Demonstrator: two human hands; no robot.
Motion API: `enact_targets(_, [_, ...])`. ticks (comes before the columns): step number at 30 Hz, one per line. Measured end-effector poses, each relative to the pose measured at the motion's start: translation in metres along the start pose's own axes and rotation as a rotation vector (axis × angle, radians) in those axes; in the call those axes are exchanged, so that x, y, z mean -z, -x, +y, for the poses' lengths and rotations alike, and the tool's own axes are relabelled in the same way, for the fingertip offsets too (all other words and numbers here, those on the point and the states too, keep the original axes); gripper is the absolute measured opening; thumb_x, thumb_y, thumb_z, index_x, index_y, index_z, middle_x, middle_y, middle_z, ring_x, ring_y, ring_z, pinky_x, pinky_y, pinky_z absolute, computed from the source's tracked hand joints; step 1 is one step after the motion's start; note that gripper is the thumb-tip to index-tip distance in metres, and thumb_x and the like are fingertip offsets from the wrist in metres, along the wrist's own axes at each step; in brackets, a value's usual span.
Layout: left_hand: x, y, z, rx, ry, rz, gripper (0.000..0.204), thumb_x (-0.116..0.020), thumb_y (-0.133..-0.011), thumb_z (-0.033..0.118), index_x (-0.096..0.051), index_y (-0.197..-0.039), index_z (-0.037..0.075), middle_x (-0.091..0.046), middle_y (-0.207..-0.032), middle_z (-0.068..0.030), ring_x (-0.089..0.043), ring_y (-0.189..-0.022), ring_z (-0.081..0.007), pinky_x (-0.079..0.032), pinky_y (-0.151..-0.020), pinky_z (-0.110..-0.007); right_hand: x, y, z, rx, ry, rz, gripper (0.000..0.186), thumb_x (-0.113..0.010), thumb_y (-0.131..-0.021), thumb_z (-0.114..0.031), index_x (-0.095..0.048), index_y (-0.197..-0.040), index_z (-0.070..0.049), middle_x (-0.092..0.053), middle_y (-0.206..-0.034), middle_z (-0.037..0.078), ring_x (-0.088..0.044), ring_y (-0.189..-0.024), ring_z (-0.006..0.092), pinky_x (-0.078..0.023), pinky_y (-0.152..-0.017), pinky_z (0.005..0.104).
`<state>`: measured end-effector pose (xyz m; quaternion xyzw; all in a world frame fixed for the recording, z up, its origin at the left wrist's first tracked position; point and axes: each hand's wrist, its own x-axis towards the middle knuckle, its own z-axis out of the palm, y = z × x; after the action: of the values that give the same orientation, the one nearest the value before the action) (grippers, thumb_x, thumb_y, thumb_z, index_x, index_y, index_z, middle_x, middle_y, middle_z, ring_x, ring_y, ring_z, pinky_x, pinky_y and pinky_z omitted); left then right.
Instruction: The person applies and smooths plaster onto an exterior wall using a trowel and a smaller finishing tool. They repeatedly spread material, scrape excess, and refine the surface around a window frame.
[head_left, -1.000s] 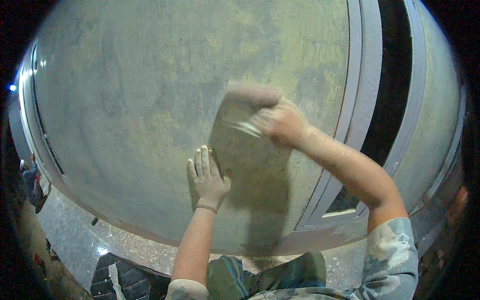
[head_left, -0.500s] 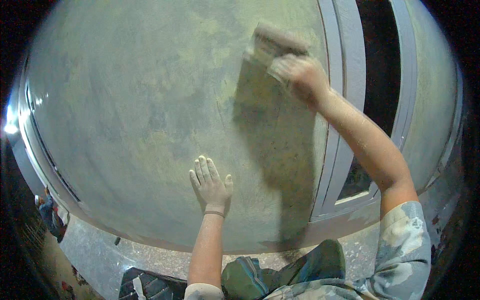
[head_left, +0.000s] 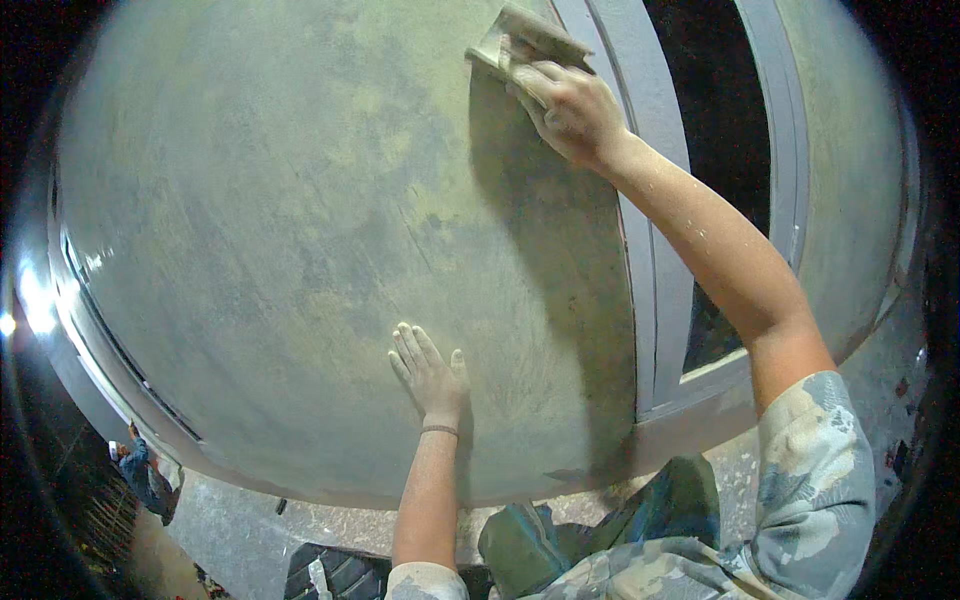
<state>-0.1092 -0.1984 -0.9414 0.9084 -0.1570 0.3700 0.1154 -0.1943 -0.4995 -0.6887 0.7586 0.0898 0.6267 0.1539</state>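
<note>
High on the grey-green patchy wall (head_left: 300,200), my right hand (head_left: 570,112) grips a hand sander (head_left: 545,38), a flat block with a handle. Its working face is turned to the wall beside the window frame, and a long shadow falls below it. Fingers wrap around the handle; pale dust covers the knuckles. Lower down, my left hand (head_left: 432,378) lies flat against the wall with its fingers stretched out, holding nothing. Its fingertips are whitened with dust, and a band sits at the wrist.
A pale window frame (head_left: 655,330) with a dark opening (head_left: 725,130) stands to the right. Below the wall runs a speckled ledge or floor (head_left: 240,520). A black ribbed object (head_left: 340,575) lies near my left arm. Another person (head_left: 145,475) is at the far left, near a bright lamp (head_left: 38,300).
The right hand and sander have moved up the wall and slightly left in view. The left hand stays flat on the wall. The view has shifted, bringing the window frame's upper part leftward.
</note>
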Motion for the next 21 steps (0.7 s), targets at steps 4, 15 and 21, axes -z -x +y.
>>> enact_targets(4, [0.004, 0.005, 0.0, -0.061, 0.045, 0.066, 0.088, -0.056, -0.097, 0.037, -0.01, -0.159, -0.005, -0.005, -0.168, -0.0206, 0.001, -0.156, -0.0339, 0.001, -0.126, -0.049, -0.019, 0.068, -0.051, 0.073, -0.173, -0.258, 0.03, -0.062, -0.082, -0.011, -0.069, -0.111, -0.007, -0.072, -0.105, 0.009, -0.071, -0.098, 0.0252, -0.056, -0.087, 0.04])
enact_targets(15, [0.079, -0.064, 0.01, -0.265, 0.26, 0.355, 0.081, -0.054, -0.098, 0.027, -0.01, -0.161, 0.001, -0.01, -0.168, -0.021, -0.004, -0.156, -0.0362, -0.004, -0.125, -0.053, 0.052, 0.437, -0.233, -0.343, -1.063, -1.007, 0.051, -0.048, -0.104, -0.029, -0.043, -0.152, -0.015, -0.049, -0.152, 0.012, -0.04, -0.145, 0.0272, -0.035, -0.118, 0.0407])
enact_targets(21, [0.124, -0.15, 0.091, -0.278, 0.121, 0.571, 0.08, -0.041, -0.101, 0.052, -0.014, -0.161, 0.006, -0.014, -0.168, -0.0158, -0.009, -0.156, -0.0335, -0.004, -0.123, -0.058, 0.073, 0.451, -0.247, -0.612, -1.108, -0.999, 0.049, -0.052, -0.1, -0.024, -0.05, -0.147, -0.01, -0.054, -0.146, 0.016, -0.05, -0.136, 0.0342, -0.042, -0.111, 0.0422])
